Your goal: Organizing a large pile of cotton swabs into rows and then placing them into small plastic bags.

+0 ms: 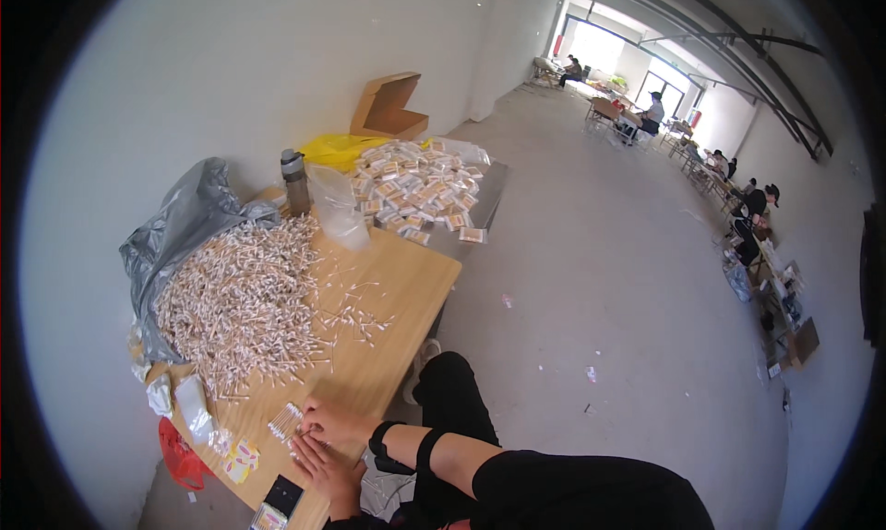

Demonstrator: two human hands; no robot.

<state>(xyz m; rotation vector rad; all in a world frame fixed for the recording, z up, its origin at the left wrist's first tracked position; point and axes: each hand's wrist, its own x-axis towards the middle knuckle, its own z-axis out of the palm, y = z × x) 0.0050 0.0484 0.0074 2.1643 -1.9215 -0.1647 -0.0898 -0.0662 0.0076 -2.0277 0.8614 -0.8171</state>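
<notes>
A short row of cotton swabs [285,421] lies side by side on the wooden table [406,272], right at my fingertips. My right hand [337,421] is closed over the table beside this row, its fingers curled; what it pinches is hidden. Just below it, my left hand [325,470] rests with its fingers stretched forward, close to the right fingertips. A big heap of loose cotton swabs [245,299] covers the table ahead, spilling from a grey plastic bag [175,226]. More single swabs are scattered to the heap's right.
Small packed bags [415,184] pile up at the far end, near an open cardboard box [392,110] and a bottle [294,181]. Yellow-and-white cards [242,461] and a black box [283,496] lie at the near left. Other people [652,113] sit at distant tables.
</notes>
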